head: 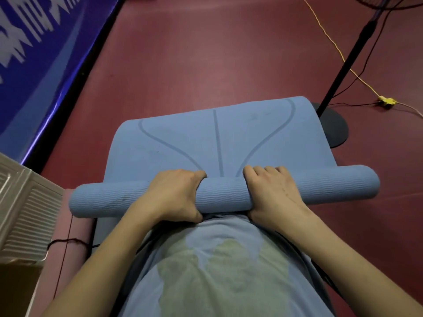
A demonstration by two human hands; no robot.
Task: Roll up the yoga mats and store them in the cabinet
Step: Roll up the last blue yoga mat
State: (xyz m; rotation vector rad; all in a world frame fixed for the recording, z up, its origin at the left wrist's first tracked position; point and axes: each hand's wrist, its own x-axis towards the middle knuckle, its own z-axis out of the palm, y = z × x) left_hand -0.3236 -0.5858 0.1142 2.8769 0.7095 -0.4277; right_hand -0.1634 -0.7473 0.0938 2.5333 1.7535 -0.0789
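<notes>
— While the person bends over it, the blue yoga mat [224, 193] is part rolled, and the rolling step looks well along: a thick roll lies crosswise under both hands, close to the person's blue shirt [219, 259].

— How do the hands sit?

— Left hand [176, 195] and right hand [270, 191] lie on top of the roll near its middle, a short stretch of roll showing between them. Each curls its fingers over the far side and grips it, knuckles up, forearms running back toward the body.

— And beyond the hands?

— A flat stretch of mat runs away from the fingers, printed with a centre line and two curves, its far edge lifting a little off the red floor [206, 53]. Past the right hand that edge lies close to the round base of a fan stand [332, 129]; whether they touch cannot be told.

— Next move?

— Probably pushing the roll forward with even pressure from both hands, so it stays tight and square. No cabinet can be made out for certain.
</notes>
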